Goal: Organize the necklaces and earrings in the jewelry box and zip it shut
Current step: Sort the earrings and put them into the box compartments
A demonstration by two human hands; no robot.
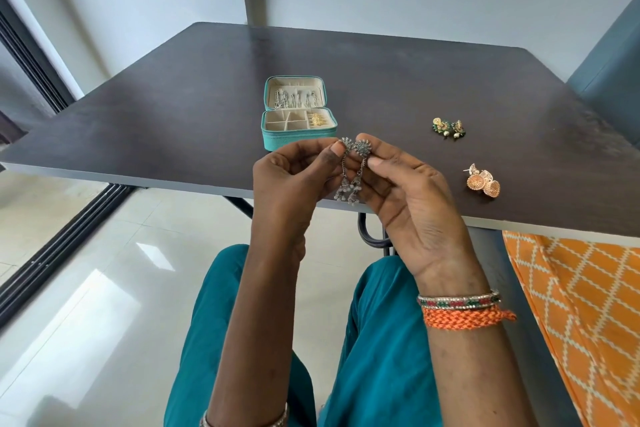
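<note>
— Jewelry box [298, 121] status?
— I see it open on the table [173, 114], just beyond both hands. Left hand [294, 177] and right hand [408, 191] each pinch one stud of the silver earrings [349, 170], held together, bells dangling.
— Remaining pieces?
— Green earrings [448, 128] and orange earrings [483, 182] lie right of the hands.

Counter [173, 107] dark brown, pale grey edge. Jewelry box [298, 139] teal outside, beige lining; gold earrings [317, 120] in its right compartment, silver necklaces [294, 99] in the lid. Held earrings [353, 166] dark oxidised silver with whitish beads. Right of the box: green-and-gold earrings [448, 128], nearer ones peach-gold domes [483, 182]. Trousers [381, 340] teal. Cloth [581, 305] orange with white diamond lattice. Wrist thread [464, 318] orange braided; bangle [459, 301] red, green, silver.
</note>
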